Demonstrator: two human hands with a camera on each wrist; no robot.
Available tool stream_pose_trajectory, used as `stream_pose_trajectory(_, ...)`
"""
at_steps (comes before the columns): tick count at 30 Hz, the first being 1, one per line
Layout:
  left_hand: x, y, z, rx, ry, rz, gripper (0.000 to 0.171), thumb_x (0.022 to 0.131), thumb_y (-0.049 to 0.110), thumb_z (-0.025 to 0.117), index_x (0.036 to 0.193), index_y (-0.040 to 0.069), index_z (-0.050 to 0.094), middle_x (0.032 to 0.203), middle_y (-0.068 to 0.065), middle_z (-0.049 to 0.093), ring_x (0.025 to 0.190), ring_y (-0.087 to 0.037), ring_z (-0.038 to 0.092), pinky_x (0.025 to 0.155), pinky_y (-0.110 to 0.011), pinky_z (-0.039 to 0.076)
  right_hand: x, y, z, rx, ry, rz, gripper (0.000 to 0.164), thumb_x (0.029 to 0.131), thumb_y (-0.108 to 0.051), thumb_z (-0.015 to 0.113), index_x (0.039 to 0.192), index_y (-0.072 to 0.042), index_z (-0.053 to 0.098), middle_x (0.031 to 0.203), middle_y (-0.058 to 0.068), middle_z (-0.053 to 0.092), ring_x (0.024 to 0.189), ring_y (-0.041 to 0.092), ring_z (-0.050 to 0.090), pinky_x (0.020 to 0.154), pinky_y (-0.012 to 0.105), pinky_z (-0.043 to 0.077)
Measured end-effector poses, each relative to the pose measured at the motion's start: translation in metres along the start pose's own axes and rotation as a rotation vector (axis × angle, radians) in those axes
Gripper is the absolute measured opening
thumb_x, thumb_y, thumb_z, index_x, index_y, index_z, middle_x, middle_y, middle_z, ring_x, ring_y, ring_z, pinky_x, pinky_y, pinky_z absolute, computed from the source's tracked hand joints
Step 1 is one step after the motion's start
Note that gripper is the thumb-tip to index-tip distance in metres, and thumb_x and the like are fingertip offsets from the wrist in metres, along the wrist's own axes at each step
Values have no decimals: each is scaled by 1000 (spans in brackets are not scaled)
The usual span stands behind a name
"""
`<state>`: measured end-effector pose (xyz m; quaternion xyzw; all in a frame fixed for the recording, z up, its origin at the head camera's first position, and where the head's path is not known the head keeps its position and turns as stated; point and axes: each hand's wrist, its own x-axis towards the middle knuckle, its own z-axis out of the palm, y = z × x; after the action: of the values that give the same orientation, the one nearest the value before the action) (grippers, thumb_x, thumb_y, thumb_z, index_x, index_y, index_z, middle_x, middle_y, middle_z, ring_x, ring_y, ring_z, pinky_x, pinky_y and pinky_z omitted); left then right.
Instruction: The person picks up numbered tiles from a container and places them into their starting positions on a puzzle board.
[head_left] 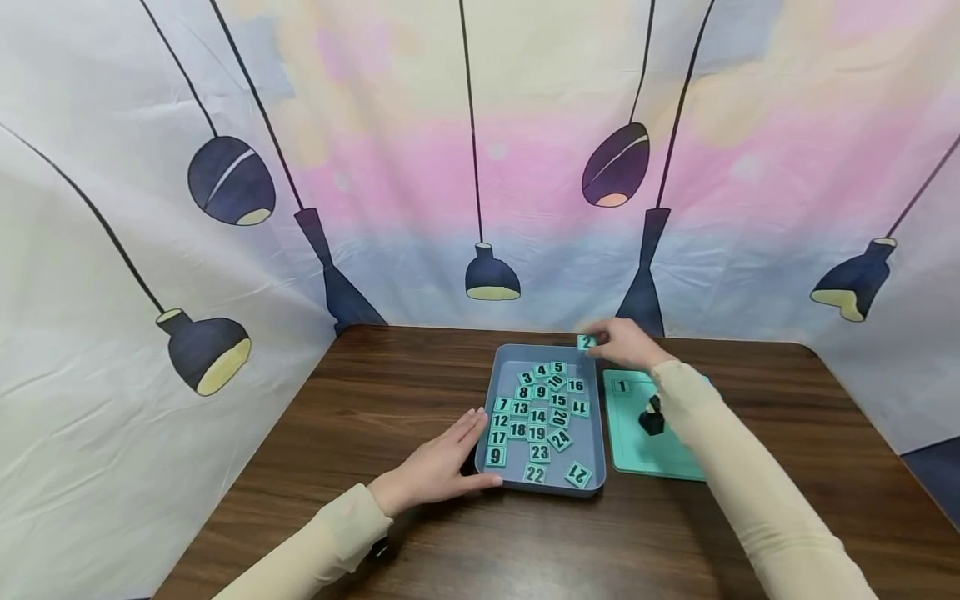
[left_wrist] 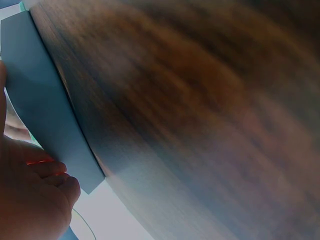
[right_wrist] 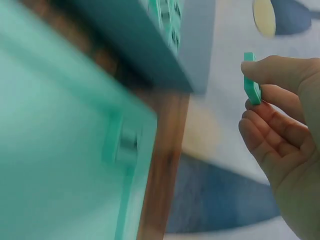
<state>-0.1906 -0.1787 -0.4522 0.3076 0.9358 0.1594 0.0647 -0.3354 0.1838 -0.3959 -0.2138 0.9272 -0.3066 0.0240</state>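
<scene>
A green number tile marked 2 (head_left: pixel 586 342) is pinched between the thumb and fingers of my right hand (head_left: pixel 628 343), above the far right corner of a grey-blue tray (head_left: pixel 545 486). The right wrist view shows the same tile (right_wrist: pixel 251 80) edge-on. My left hand (head_left: pixel 442 465) rests against the tray's left side with its fingers stretched out, thumb at the near edge. Several numbered tiles (head_left: pixel 537 416) lie face up in the tray, some tilted. Right of the tray is a green board (head_left: pixel 630 450), with a tile marked 1 (head_left: pixel 622 386) in its far left corner.
Brown wooden table (head_left: pixel 360 400) under everything. A hanging cloth (head_left: pixel 420 167) printed with lamps stands behind the table's far edge. My right sleeve (head_left: pixel 750 483) covers part of the green board, and a dark object (head_left: pixel 652 419) shows beside the cuff.
</scene>
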Motion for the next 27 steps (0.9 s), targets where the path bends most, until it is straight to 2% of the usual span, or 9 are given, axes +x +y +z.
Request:
stream_pose_trajectory(6, 0, 0, 0, 6, 3, 3, 105, 90, 77, 48, 162, 6, 19, 168, -13, 15, 154, -23, 11, 117, -46, 31, -26, 33, -25, -33, 12, 43, 43, 97, -16, 68, 133, 6, 62, 100, 17, 67, 81, 27, 61, 71, 43, 48)
stream_pose_trajectory(7, 1, 1, 0, 7, 4, 2, 105, 90, 77, 48, 162, 6, 19, 168, -13, 15, 154, -23, 11, 117, -45, 31, -31, 37, -27, -35, 7, 47, 43, 97, -16, 68, 133, 8, 61, 100, 17, 67, 81, 26, 61, 69, 42, 48)
stream_pose_trajectory(11, 1, 2, 0, 3, 5, 4, 105, 90, 77, 49, 161, 6, 20, 167, -13, 16, 154, -23, 12, 117, -45, 31, -47, 53, -26, -30, -10, 69, 44, 97, -16, 69, 133, 9, 61, 106, 21, 67, 86, 29, 62, 71, 42, 51)
stream_pose_trajectory(16, 0, 2, 1, 2, 7, 2, 105, 90, 78, 48, 161, 5, 21, 167, -14, 17, 154, -24, 13, 116, -47, 32, -58, 66, -13, -9, -30, 78, 44, 95, -16, 70, 130, 9, 62, 119, 26, 64, 100, 35, 63, 78, 47, 54)
stream_pose_trajectory(22, 0, 2, 1, -1, 3, 4, 105, 90, 78, 48, 161, 5, 21, 167, -14, 16, 154, -25, 13, 116, -47, 32, -68, 73, 0, 15, -44, 88, 42, 93, -13, 72, 128, 9, 64, 119, 27, 60, 102, 40, 62, 76, 46, 55)
stream_pose_trajectory(27, 1, 1, -1, 4, 9, 6, 104, 90, 77, 49, 161, 5, 21, 167, -14, 17, 154, -24, 12, 116, -47, 32, -72, 77, 4, -4, -32, 96, 39, 93, -11, 72, 127, 8, 65, 119, 25, 59, 100, 38, 63, 72, 43, 55)
